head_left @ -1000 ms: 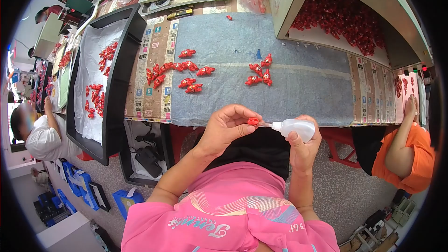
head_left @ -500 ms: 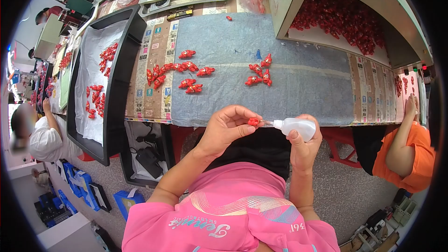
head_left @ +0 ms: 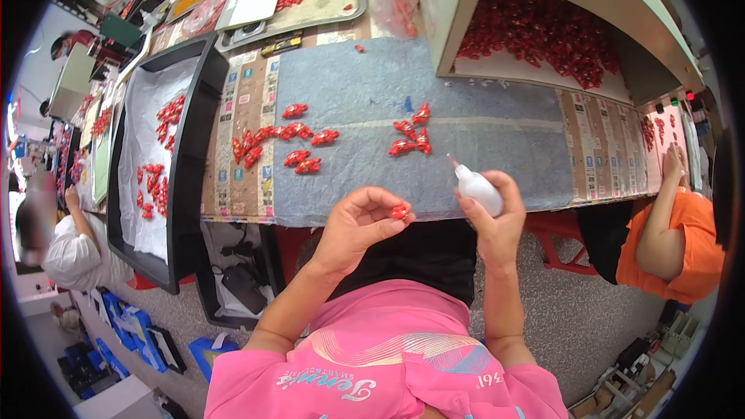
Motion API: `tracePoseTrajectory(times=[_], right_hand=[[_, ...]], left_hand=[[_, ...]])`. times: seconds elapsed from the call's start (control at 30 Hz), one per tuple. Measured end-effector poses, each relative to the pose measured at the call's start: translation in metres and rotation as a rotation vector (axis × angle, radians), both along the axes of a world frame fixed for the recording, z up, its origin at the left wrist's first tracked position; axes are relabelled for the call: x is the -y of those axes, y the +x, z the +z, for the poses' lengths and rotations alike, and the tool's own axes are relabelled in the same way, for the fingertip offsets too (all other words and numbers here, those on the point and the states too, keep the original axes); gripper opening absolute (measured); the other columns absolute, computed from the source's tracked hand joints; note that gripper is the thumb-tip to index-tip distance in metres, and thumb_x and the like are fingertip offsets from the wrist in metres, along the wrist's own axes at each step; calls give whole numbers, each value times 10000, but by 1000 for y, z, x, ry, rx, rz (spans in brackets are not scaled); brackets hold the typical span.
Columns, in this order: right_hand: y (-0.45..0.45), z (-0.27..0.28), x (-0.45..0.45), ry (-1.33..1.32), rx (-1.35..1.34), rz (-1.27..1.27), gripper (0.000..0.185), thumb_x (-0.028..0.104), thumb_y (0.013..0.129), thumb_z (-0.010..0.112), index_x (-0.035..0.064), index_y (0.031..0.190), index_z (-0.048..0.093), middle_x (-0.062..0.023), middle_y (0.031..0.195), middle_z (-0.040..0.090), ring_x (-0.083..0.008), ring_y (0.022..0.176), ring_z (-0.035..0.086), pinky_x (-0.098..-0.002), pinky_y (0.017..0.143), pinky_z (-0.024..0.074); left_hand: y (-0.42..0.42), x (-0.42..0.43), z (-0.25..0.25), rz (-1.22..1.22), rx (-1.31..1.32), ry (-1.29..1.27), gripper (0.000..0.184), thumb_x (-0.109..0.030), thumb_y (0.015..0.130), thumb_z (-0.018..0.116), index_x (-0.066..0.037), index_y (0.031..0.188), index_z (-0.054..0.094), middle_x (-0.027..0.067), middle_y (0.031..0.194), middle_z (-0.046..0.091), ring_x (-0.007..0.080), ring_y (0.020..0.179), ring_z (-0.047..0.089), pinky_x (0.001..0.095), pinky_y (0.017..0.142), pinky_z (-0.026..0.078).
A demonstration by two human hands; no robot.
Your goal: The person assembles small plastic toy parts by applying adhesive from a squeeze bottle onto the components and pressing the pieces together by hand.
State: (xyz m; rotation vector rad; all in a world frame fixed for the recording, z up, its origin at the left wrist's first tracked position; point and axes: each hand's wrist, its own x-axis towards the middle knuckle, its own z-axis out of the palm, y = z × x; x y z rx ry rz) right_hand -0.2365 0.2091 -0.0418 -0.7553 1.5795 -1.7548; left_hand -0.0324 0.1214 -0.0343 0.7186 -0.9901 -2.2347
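Observation:
Between thumb and fingertips, my left hand (head_left: 365,225) holds a small red piece (head_left: 399,212) above the table's front edge. My right hand (head_left: 498,217) is wrapped round a white squeeze bottle (head_left: 479,192), whose thin tip points up and to the left, apart from the piece. Beyond my hands lies a blue cloth (head_left: 497,155). On it is a cluster of red figures (head_left: 411,132), and further left another group of red figures (head_left: 299,132) reaches past the cloth's left edge.
A black tray (head_left: 186,163) with white lining and red figures stands at the left. Behind are a metal tray (head_left: 361,4) of red pieces and a plastic bag (head_left: 400,4). A shelf box (head_left: 458,0) holds many red pieces. Co-workers sit on both sides.
The bottle's tip has come away from the red piece and now tilts upward. My left hand, still holding the piece, has moved slightly left and down. The whole view has shifted.

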Motion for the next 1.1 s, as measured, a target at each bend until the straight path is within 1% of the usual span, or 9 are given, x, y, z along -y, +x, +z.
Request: tracePoseTrajectory(times=[0.07,0.23,0.37,0.47,0.53,0.7,0.77,1.0,1.1], right_hand=[[-4,8,14,85,-183,95,376,98,741,782,8,1051,588,-35,959,615,-115,876,580,-250,761,472],[-12,-4,43,-26,-199,167,359,53,763,737,3,1084,584,-67,1082,644,-129,977,588,-273,876,454],[-14,2,40,-15,-236,166,385,7,757,702,-5,1119,571,-87,1085,648,-150,974,603,-280,888,451],[-23,16,34,53,-403,120,380,-19,755,654,1,1127,580,-99,1099,649,-182,981,618,-280,891,453],[-55,27,38,69,-703,35,354,-20,758,611,22,1109,608,-114,1116,643,-212,999,622,-290,851,470],[-138,20,91,77,-918,-158,243,10,774,612,34,1013,648,-125,1038,651,-270,950,621,-351,769,479],[-161,20,110,13,-1239,-281,212,5,767,612,41,971,657,-125,985,659,-298,910,616,-375,780,481],[-160,20,153,29,-1206,-81,177,25,771,623,42,939,677,-141,946,666,-304,894,628,-366,753,494],[-156,10,169,84,-1063,37,159,16,747,614,47,889,679,-155,941,653,-340,911,601,-407,791,488]], left_hand=[[1,0,1,7,-18,18,230,70,803,659,-5,1005,581,95,1015,641,193,968,634,307,884,508],[0,-2,5,22,-23,43,210,47,816,657,7,1016,610,96,977,657,194,903,655,318,844,536],[1,-3,2,17,-34,73,235,43,787,680,8,1005,598,118,998,645,227,904,658,345,836,551],[3,-1,0,11,-38,52,230,48,782,682,2,992,601,123,1002,639,228,904,657,345,833,552],[3,0,-1,1,-56,43,214,55,810,657,6,1012,605,106,992,654,197,913,653,322,849,534],[3,-1,-2,-14,-103,27,205,69,806,653,2,994,602,114,1013,640,206,921,650,328,848,537],[5,-2,-1,-11,-117,23,203,76,806,649,2,989,601,117,1022,634,207,925,649,330,847,538],[6,-6,-1,35,-79,61,206,80,779,666,-11,953,603,136,1012,616,225,907,650,349,835,554],[5,-8,-1,27,-86,58,208,86,779,662,-10,955,605,138,1011,617,226,906,651,345,833,554]])
